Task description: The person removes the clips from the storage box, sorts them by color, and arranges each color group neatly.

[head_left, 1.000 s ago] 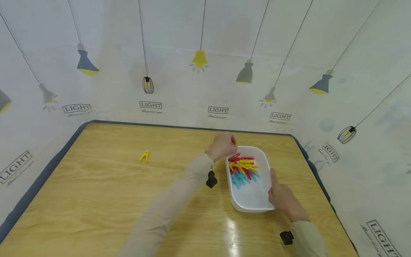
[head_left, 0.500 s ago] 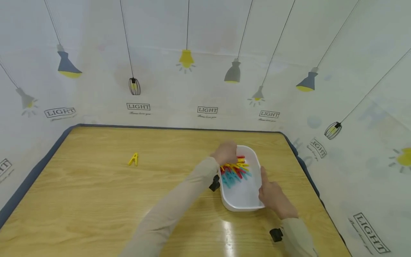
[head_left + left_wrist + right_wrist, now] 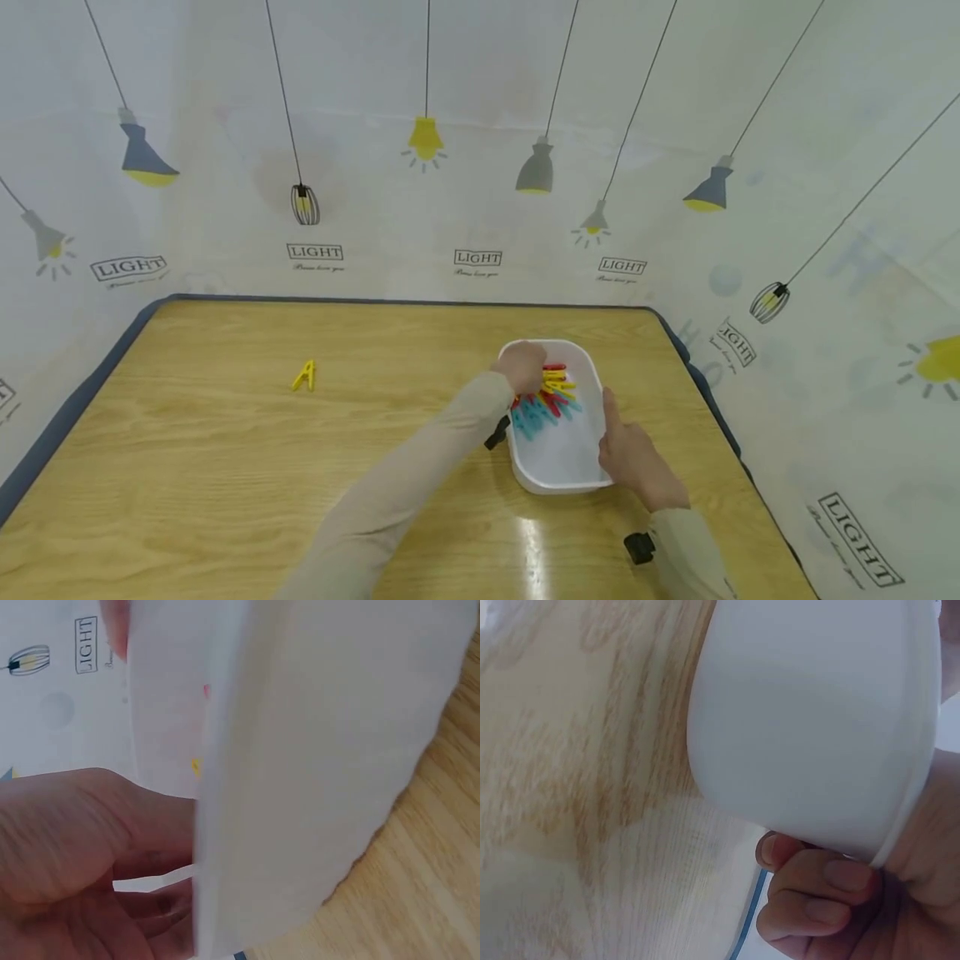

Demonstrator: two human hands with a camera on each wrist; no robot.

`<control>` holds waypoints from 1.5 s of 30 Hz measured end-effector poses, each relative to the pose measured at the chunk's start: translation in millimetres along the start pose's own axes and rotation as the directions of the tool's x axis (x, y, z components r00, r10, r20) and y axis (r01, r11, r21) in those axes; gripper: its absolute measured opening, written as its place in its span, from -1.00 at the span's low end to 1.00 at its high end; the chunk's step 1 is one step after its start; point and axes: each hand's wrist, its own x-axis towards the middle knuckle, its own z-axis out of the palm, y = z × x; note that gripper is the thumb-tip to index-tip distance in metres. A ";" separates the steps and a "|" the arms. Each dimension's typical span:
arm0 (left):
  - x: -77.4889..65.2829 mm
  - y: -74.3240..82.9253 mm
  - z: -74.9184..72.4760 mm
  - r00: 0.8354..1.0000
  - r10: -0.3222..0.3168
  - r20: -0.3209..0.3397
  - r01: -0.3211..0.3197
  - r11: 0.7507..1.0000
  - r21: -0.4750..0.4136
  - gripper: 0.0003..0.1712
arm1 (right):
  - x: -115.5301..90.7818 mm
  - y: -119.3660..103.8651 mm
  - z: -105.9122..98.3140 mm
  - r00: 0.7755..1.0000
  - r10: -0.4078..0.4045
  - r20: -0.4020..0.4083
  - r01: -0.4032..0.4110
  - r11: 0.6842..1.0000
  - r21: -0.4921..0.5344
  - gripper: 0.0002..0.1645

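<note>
A white plastic tub (image 3: 561, 460) holds a heap of clothespins in yellow (image 3: 558, 385), red (image 3: 553, 404) and light blue (image 3: 531, 418). Over its far left side my left hand (image 3: 522, 367) reaches down inside, at the heap. The tub's wall hides those fingertips in the left wrist view, so I cannot tell whether they pinch a clothespin. My right hand (image 3: 636, 458) grips the tub's right rim near the front corner, thumb along the edge. In the right wrist view its fingers (image 3: 810, 877) curl against the outer wall.
One yellow clothespin (image 3: 304, 377) lies alone on the wooden table (image 3: 225, 467), well left of the tub. A dark blue edging (image 3: 405, 301) runs around the table, and a white wall covering (image 3: 360, 167) printed with lamps rises behind it.
My left hand has come down from above the tub's far left corner into the heap of clothespins. My right hand keeps its grip. The head view has turned slightly right.
</note>
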 end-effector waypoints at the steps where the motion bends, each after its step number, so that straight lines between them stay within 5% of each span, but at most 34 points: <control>1: -0.1 -0.5 0.7 1.000 0.012 -0.003 -0.011 1.000 0.025 -0.90 | -0.5 -0.4 0.7 1.000 0.002 0.003 -0.002 1.000 0.000 -0.08; 11: 4.8 -3.8 -8.3 0.999 0.028 0.036 -0.026 0.999 -0.042 -0.82 | -1.6 -1.2 -1.0 1.000 0.010 0.003 -0.010 1.000 -0.007 -0.09; 21: -4.1 -9.8 -17.2 0.999 0.029 0.034 -0.027 0.997 -0.074 -0.97 | -0.3 -4.6 2.3 1.000 0.003 0.005 -0.003 1.000 -0.018 -0.10; 30: -10.4 -19.7 -34.3 1.000 0.005 0.021 0.000 0.978 -0.209 -0.87 | -2.2 -0.4 2.4 1.000 -0.011 -0.006 0.011 1.000 -0.009 -0.10; 39: -23.5 -51.1 -33.6 0.997 0.001 -0.082 -0.035 0.910 -0.414 -0.89 | -1.8 -2.3 1.1 1.000 -0.014 0.008 0.014 1.000 0.021 -0.10; 45: -33.1 -69.2 -30.4 0.973 -0.068 -0.219 -0.035 0.901 -0.432 -0.95 | -3.3 -2.4 0.9 0.999 -0.047 -0.011 0.047 0.999 0.014 -0.12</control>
